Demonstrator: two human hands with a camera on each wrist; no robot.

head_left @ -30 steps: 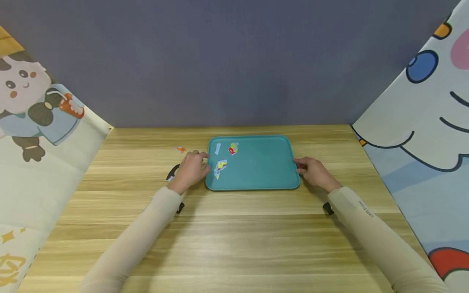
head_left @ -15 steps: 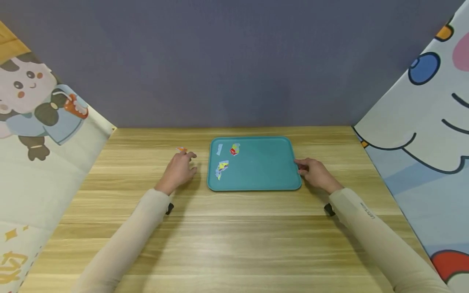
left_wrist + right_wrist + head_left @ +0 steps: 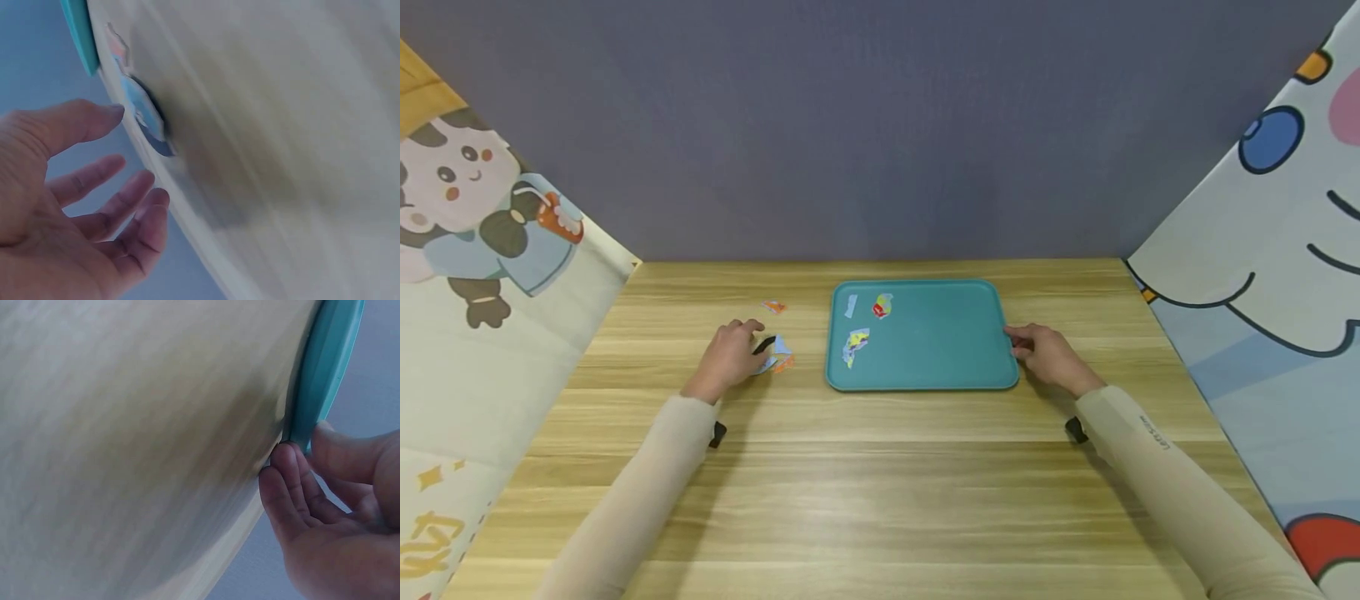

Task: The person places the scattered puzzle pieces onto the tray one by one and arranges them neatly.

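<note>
A teal tray (image 3: 940, 342) lies on the wooden table. My right hand (image 3: 1047, 357) pinches the tray's right rim; in the right wrist view the thumb (image 3: 350, 453) lies against the rim's upper side, the fingertips low beside it. Left of the tray, my left hand (image 3: 726, 360) hovers beside a cluster of flat pieces, holding nothing, its fingers loosely bent. A light-blue piece (image 3: 145, 106) with a dark one near it shows past its thumb. On the tray lie a pale strip (image 3: 851, 306), a red-and-green piece (image 3: 882, 307) and a yellow-and-blue piece (image 3: 855, 344).
An orange piece (image 3: 773, 307) lies apart, behind the cluster. Another orange piece (image 3: 784, 363) sits at the cluster's near right. A dark grey panel (image 3: 880, 133) rises behind the table (image 3: 880, 500), with cartoon-printed panels on both sides.
My left hand has let go of the tray's left rim and moved left, past the loose pieces, uncovering them. My right hand stays at the right rim. The view has shifted slightly.
</note>
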